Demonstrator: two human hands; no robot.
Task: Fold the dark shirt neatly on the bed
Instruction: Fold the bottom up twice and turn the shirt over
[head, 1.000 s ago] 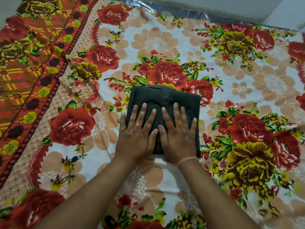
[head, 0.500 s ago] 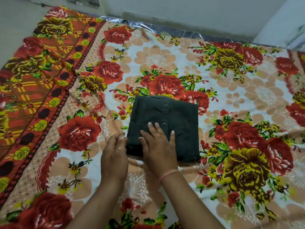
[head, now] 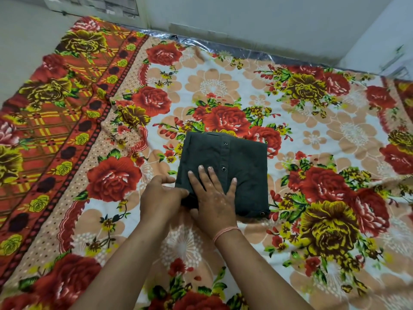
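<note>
The dark shirt [head: 241, 166] lies folded into a compact rectangle on the flowered bedsheet [head: 335, 135], its button placket facing up with dark buttons showing. My right hand [head: 214, 195] rests flat on the shirt's near left part, fingers spread, a pink thread around the wrist. My left hand [head: 163, 195] is at the shirt's near left corner, its fingers pinching the folded edge. Part of that corner is hidden under both hands.
The bed's red and orange patterned border [head: 55, 130] runs along the left. A grey wall [head: 245, 19] and a strip of shiny plastic [head: 234, 50] edge the far side. A vent-like panel [head: 107, 5] sits at the top left.
Both hands slid from flat on top of the shirt toward its near left corner. My left hand came off the top and took hold of the edge. The view has tilted up.
</note>
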